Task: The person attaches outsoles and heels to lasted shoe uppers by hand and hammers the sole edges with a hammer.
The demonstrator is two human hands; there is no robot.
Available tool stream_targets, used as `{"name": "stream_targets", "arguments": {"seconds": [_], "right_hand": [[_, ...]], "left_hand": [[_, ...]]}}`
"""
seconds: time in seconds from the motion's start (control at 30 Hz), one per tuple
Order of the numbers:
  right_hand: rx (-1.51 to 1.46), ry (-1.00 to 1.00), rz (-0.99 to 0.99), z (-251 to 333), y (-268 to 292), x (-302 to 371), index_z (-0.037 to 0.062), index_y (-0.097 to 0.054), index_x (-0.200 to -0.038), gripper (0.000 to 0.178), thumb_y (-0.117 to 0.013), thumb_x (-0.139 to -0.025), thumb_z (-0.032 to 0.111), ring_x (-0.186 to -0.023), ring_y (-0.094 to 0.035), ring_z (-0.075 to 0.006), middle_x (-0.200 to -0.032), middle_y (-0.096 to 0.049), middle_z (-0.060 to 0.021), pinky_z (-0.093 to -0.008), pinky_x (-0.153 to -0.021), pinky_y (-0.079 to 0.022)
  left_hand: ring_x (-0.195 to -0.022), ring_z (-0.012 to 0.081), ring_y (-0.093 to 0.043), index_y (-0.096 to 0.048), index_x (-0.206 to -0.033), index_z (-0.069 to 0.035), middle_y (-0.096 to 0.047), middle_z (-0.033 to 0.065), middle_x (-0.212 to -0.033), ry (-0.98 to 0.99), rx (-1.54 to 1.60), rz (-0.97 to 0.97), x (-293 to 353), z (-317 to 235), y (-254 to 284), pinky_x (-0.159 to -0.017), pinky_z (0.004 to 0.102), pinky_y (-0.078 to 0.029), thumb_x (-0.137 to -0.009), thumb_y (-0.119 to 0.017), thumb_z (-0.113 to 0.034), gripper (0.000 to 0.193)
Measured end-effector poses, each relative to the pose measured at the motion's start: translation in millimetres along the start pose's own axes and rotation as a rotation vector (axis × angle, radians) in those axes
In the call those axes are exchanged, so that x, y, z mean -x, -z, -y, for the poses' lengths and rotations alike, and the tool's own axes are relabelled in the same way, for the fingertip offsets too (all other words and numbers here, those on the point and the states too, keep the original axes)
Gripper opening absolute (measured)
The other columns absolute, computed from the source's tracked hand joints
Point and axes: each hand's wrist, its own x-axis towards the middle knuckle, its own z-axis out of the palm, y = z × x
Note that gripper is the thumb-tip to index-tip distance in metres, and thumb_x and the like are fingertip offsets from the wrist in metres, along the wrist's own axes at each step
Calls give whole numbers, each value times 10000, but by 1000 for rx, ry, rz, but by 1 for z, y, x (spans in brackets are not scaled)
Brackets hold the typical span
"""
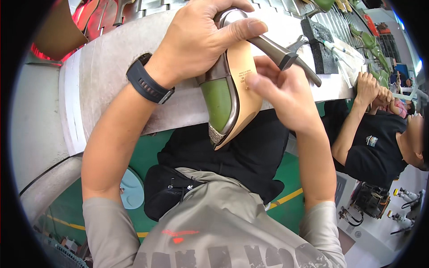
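Observation:
A pointed high-heeled shoe (217, 103) in green and metallic bronze, with a glittery toe, hangs toe-down over the bench's near edge. Around its heel end my left hand (192, 40) is closed, the thumb lying across the top. Its tan sole (243, 85) faces right, and its slim dark heel (273, 49) sticks out to the right. My right hand (290, 96) is beside the sole, thumb over it and apart from the half-curled fingers; the thumb is slightly blurred. Just beyond that hand is a hammer-like tool (308, 73) with a dark handle.
The pale workbench (107, 62) runs across in front of me. Toward its far right are a black block (319, 47) and a thin white brush-like tool (342, 53). Green shoes (368, 40) stand along a slatted conveyor. A co-worker in black (373, 138) is at my right.

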Motion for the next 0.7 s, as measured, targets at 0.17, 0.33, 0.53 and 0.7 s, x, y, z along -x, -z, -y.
{"name": "stream_targets", "arguments": {"seconds": [0.17,0.33,0.53,0.7], "right_hand": [[-178,-66,85,1,-6,18,-123,-559,-1358,627,-798,-876,197,-972,-705,-151,-1157,-720,-163,-299,-864,-573],[-49,-106,56,9,-9,13,-117,-580,-1326,589,-788,-851,164,-941,-700,-153,-1095,-730,-154,-309,-837,-575],[-112,133,25,5,-13,-31,-58,-695,-1179,436,-801,-818,162,-847,-704,-144,-944,-742,-101,-313,-752,-582],[265,255,-95,39,-15,-44,-55,-728,-1069,435,-837,-825,289,-778,-754,-270,-866,-765,-173,-389,-716,-594]], "left_hand": [[-859,206,-617,-709,-1142,-4,-670,131,-970,119,-6,90,-2,-1,-4,-780,336,-510,-931,-788,-406,461],[-852,185,-622,-710,-1116,3,-681,143,-958,239,128,130,-9,-11,0,-761,331,-515,-918,-803,-407,464],[-897,159,-632,-648,-1206,4,-680,131,-971,-109,-11,194,-6,14,15,-801,303,-516,-825,-887,-399,604],[-908,173,-625,-657,-1097,10,-666,82,-990,106,-280,-34,17,-4,59,-835,301,-510,-861,-829,-341,456]]}}
